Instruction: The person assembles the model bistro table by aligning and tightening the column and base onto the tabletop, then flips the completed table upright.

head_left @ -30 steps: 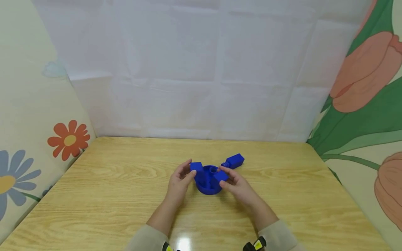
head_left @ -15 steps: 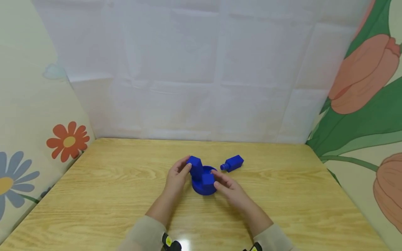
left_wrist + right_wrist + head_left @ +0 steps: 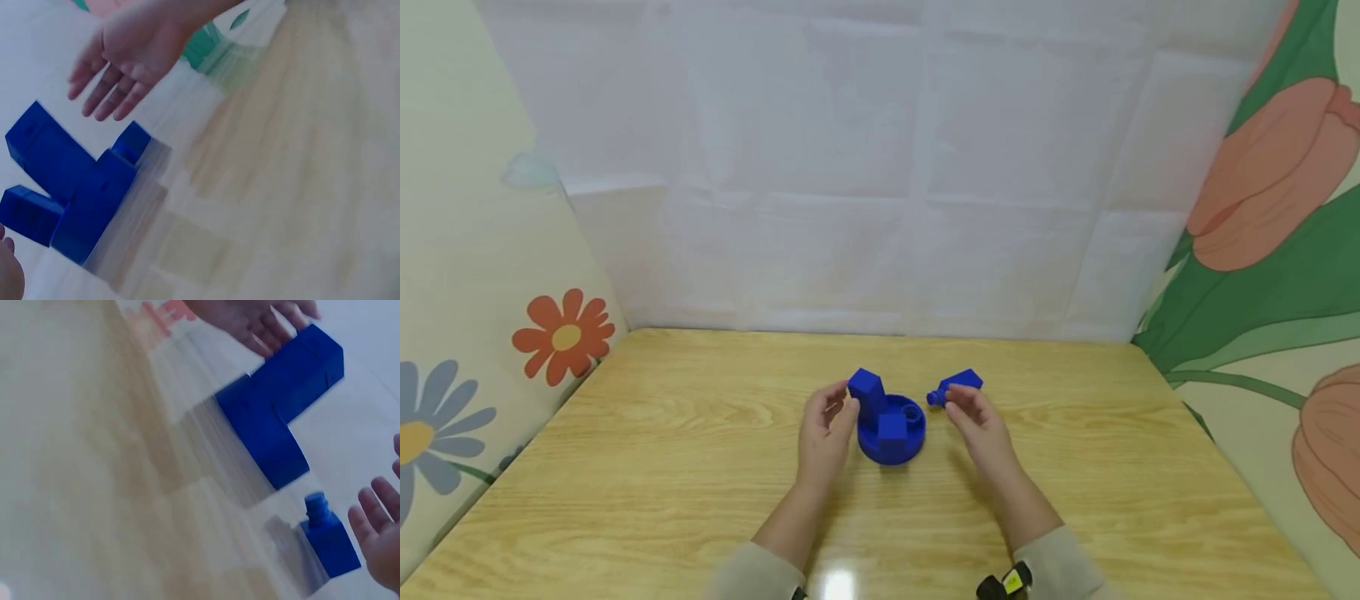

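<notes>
A round blue base (image 3: 917, 442) with a raised rim stands on the table. Two square blue blocks stand upright in it: a left block (image 3: 867, 393) and a front block (image 3: 892, 435). An uncovered ring-shaped socket (image 3: 912, 414) shows at the base's right. My left hand (image 3: 823, 437) is beside the left block, thumb and fingertips right at its side, loosely bent. My right hand (image 3: 985, 427) hovers over a loose blue block with a threaded neck (image 3: 331, 544), which lies on its side; the fingers are relaxed and hold nothing. Part of this block is hidden behind the right fingers in the head view.
The wood-grain table (image 3: 700, 450) reaches back to a white cloth sheet (image 3: 850, 167). Flower-patterned walls (image 3: 460, 250) flank it on both sides. Each wrist carries a small black strapped device (image 3: 1003, 581).
My right hand has left the front block, which now stands in the base, and moved right to the loose block. My left hand stays by the left block, its grip loosened.
</notes>
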The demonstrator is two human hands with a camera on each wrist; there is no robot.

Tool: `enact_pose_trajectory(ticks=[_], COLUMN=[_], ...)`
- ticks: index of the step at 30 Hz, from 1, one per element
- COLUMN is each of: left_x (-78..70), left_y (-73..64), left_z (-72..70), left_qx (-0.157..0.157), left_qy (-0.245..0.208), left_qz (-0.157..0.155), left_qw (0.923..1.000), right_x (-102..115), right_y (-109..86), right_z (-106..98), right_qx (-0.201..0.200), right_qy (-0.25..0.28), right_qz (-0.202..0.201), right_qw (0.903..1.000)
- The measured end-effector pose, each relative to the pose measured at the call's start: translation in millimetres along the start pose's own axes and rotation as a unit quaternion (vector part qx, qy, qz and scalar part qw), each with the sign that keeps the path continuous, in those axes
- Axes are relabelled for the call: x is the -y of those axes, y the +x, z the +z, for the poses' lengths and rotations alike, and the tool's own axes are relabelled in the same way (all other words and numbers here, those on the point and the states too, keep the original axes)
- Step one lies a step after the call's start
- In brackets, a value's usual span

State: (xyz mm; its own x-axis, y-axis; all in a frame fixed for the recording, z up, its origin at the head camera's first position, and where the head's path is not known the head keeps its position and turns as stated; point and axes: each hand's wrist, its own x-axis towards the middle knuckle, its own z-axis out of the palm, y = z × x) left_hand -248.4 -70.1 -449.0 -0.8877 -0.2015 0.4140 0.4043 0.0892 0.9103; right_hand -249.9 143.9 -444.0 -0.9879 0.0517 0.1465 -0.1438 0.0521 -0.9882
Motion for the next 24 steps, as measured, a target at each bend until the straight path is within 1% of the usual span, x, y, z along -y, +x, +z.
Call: enact_pose_trajectory(ticks=[2, 4, 7, 9, 12, 14, 16, 19, 21, 24], left_x=[-0.9, -2.7, -4.0, -4.5, -4.8, -5.3, -5.9, -7.1, -7.8, -7.8], left_y=[-7.9, -15.4, -24.2, -28.1, -30.6, -31.9, -32.6, -34.1, -34.4, -34.6], left_z=[4.4, 9.1, 16.4, 21.1, 27.3, 30.3, 32.7, 34.5, 35.0, 33.4], left_qx=[0.002, 0.013, 0.039, 0.055, 0.066, 0.067, 0.063, 0.056, 0.049, 0.05], left_qy=[-0.006, -0.005, 0.014, 0.03, 0.05, 0.068, 0.083, 0.102, 0.103, 0.106], left_qz=[0.024, 0.028, 0.003, -0.024, -0.049, -0.048, -0.039, -0.031, -0.038, -0.052], left_qw=[0.9997, 0.9995, 0.9991, 0.9978, 0.9954, 0.9943, 0.9938, 0.9928, 0.9927, 0.9918], right_x=[-4, -9, -17, -21, -27, -29, -30, -30, -30, -31], right_y=[7.3, 14.5, 25.7, 33.4, 43.4, 49.1, 53.2, 59.2, 62.7, 67.6], right_z=[-7, -13, -23, -28, -33, -35, -35, -35, -34, -34], right_qx=[-0.042, -0.065, -0.068, -0.06, -0.045, -0.033, -0.019, 0.005, 0.022, 0.042], right_qy=[-0.033, -0.061, -0.086, -0.103, -0.127, -0.135, -0.138, -0.151, -0.159, -0.173], right_qz=[-0.013, -0.015, -0.009, 0.001, 0.022, 0.031, 0.033, 0.022, 0.016, 0.022], right_qw=[0.9985, 0.9959, 0.9939, 0.9929, 0.9906, 0.9899, 0.9897, 0.9883, 0.9869, 0.9839])
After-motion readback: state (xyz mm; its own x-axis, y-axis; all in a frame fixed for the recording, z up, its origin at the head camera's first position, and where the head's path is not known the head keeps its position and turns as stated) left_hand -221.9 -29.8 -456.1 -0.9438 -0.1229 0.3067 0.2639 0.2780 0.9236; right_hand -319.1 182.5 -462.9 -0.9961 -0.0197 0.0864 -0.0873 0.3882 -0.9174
